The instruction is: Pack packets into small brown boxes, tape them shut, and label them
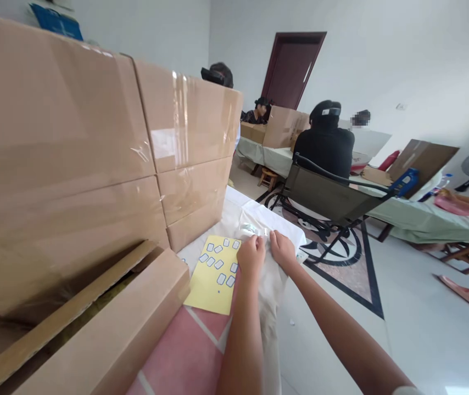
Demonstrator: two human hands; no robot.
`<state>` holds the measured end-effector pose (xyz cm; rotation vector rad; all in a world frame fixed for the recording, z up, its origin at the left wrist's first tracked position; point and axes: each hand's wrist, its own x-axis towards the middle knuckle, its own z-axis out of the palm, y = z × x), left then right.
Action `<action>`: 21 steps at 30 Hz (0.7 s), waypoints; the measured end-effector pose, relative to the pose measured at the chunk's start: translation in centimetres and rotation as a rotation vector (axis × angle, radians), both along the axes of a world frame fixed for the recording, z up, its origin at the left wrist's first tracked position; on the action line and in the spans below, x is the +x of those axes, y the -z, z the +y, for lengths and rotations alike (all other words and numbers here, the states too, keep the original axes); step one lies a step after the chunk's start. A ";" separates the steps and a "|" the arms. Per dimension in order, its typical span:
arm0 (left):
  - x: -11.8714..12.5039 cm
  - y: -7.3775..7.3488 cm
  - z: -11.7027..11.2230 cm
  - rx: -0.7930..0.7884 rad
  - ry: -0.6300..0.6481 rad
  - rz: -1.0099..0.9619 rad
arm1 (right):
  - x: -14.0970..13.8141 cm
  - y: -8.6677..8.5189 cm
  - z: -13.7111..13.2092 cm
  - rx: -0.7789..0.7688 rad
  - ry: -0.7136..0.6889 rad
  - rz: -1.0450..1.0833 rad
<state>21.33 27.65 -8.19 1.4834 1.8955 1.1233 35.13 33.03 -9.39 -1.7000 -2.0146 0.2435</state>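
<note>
"What does the sheet look like?"

"It's a flat yellow rectangular sheet (206,284), scattered with small white rounded rectangles (218,264) edged in blue. It lies on the cloth-covered worktop (252,208), just left of my left grip (251,255), which overlaps its right edge."

"And what are you holding?"

"My left fingers curl inward, and my right grip (283,251) bends in close beside them. A tiny whitish piece (266,232) shows between the two, but I cannot tell whether either grip is closed on it."

"What else is hard to see?"

"My fingertips are mostly turned away. Just past my left grip, a whitish bundle with faint green marks (248,227) is partly covered by it. The long open brown cardboard box (144,323) runs out of view at lower left, its inside dark. Stacked brown taped cardboard boxes (65,120) hide all but the capped head of one co-worker (221,74)."

"Any writing?"

"Whatever is inside the blue outlines is too small to read. Red lettering on a white-and-red package (359,160) across the room is partly blocked by a person in black (324,147)."
</note>
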 end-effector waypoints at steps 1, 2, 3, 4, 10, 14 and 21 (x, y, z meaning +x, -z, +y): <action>0.0 0.1 0.0 -0.004 0.002 0.002 | 0.2 0.1 0.2 -0.012 -0.021 0.032; 0.0 0.1 0.1 -0.006 0.003 0.004 | 0.3 0.3 0.4 -0.027 -0.043 0.064; 0.0 0.2 0.1 -0.007 0.003 0.007 | 0.5 0.4 0.6 -0.041 -0.066 0.089; 0.0 0.2 0.2 -0.007 0.002 0.009 | 0.7 0.5 0.8 -0.058 -0.091 0.129; 0.0 0.3 0.3 -0.015 -0.010 0.026 | 1.3 0.7 1.9 -0.174 -0.242 0.647; 0.0 0.2 0.2 -0.021 -0.013 0.042 | 1.4 0.6 2.0 -0.178 -0.224 0.673; 0.0 0.2 0.2 -0.013 -0.013 0.068 | 1.3 -0.1 1.3 -0.219 -0.205 0.657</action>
